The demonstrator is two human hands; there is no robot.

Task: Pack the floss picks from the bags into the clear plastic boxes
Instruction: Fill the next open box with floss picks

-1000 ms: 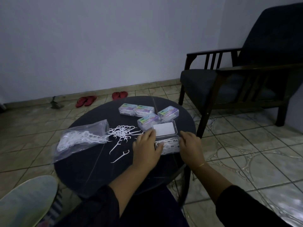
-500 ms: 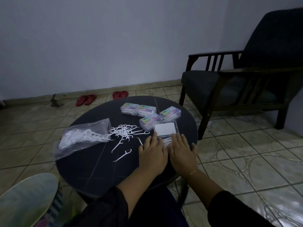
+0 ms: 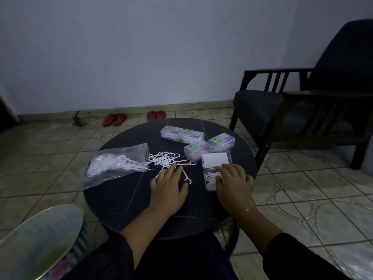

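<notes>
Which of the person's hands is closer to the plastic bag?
Left. The left hand lies on the loose picks just right of the bag, not touching it. The right hand is farther right, resting on the open box.

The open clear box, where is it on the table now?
In the head view, the open clear box lies at the table's right near edge, partly under the right hand, just in front of four closed boxes.

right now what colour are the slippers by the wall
Red; both pairs of slippers lie on the floor tiles, clearest in the head view.
</notes>
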